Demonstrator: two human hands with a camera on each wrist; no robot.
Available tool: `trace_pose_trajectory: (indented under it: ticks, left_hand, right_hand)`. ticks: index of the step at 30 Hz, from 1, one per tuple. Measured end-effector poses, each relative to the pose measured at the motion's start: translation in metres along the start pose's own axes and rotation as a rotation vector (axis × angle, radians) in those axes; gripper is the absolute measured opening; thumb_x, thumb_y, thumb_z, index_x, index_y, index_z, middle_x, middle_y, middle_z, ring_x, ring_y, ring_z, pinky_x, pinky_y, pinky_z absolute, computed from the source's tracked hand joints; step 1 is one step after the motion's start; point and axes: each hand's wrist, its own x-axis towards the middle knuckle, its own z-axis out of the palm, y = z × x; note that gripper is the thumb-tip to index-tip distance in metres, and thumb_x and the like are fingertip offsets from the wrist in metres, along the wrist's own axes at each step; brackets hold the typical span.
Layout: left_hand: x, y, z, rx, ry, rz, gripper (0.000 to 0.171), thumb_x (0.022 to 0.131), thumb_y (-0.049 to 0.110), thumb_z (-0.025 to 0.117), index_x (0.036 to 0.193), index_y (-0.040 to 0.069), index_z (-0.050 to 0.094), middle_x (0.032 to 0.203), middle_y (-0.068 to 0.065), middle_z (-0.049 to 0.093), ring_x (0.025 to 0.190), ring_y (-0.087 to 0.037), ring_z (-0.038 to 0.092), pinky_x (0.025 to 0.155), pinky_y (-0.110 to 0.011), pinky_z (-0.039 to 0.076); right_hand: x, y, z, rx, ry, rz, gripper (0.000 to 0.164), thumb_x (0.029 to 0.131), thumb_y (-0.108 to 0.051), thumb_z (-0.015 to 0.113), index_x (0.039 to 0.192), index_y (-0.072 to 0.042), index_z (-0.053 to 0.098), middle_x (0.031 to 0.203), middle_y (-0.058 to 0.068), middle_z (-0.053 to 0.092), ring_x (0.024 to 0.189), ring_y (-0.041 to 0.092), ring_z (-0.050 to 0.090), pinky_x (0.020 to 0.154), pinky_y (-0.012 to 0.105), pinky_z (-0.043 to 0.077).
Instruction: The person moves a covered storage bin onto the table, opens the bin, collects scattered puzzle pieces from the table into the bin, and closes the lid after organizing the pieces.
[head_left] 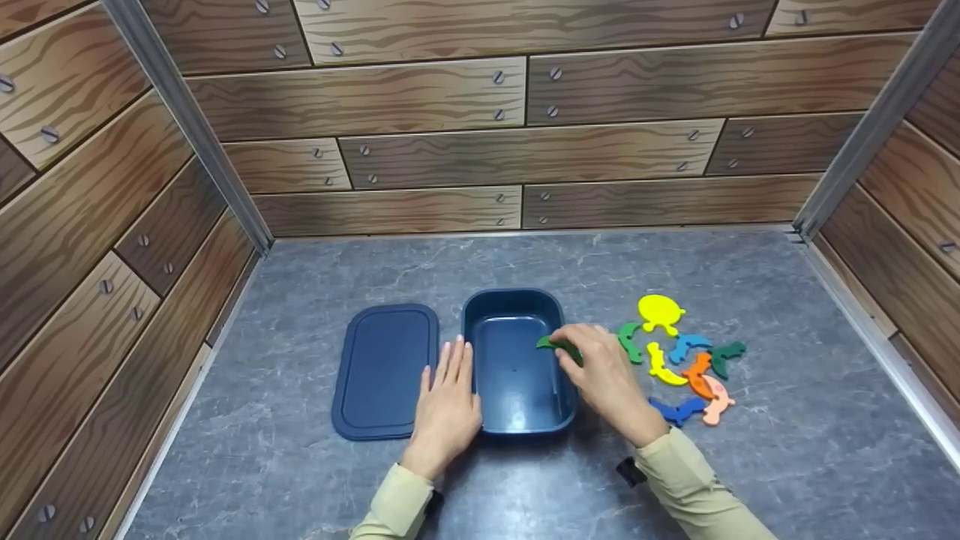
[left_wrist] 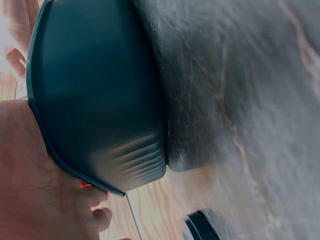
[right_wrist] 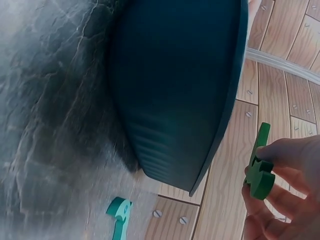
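Walls [head_left: 427,161] of printed planks around a grey marbled desk [head_left: 292,487]. On it, an uncovered dark blue box [head_left: 514,367]; just to its left, lying flat, a blue lid [head_left: 382,375]. Left hand [head_left: 448,409] along the box's left side, fingers straight and gripping nothing, perhaps steadying it. Right hand [head_left: 604,371] at the right rim, narrowed to a pinch. Farther right, loose on the desk, coloured pieces [head_left: 699,375], among them a broad yellow one [head_left: 660,310]. Between right thumb and fingers, a green piece [head_left: 546,343], tip above the box's inside. Step in hand, seemingly: bringing that piece into the box. Probably called for next: lowering it clear of the rim, then loosening the pinch.
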Motion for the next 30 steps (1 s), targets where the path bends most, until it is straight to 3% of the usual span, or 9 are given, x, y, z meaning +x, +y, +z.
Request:
trace_pose_trajectory:
  ticks: [13,30]
  left_hand:
    - [0.0,0.001,-0.002,0.022,0.004,-0.003,0.066,0.1,0.022,0.049,0.158,0.008,0.02,0.164,-0.005,0.012,0.15,-0.024,0.007,0.117,-0.054,0.014]
    - [-0.001,0.001,-0.002,-0.004,0.01,-0.003,0.065,0.101,0.023,0.048,0.158,0.008,0.021,0.164,-0.006,0.013,0.15,-0.024,0.008,0.116,-0.055,0.016]
  right_hand:
    - [0.006,-0.007,0.017,0.06,-0.015,-0.067,0.017,0.088,-0.004,0.073,0.1,-0.016,0.074,0.099,-0.002,0.069,0.085,0.02,0.056,0.075,0.035,0.046]
    - [0.01,-0.015,0.04,0.022,-0.03,-0.141,0.016,0.085,-0.007,0.077,0.098,-0.017,0.074,0.095,-0.006,0.07,0.079,0.016,0.056,0.067,0.032,0.041]
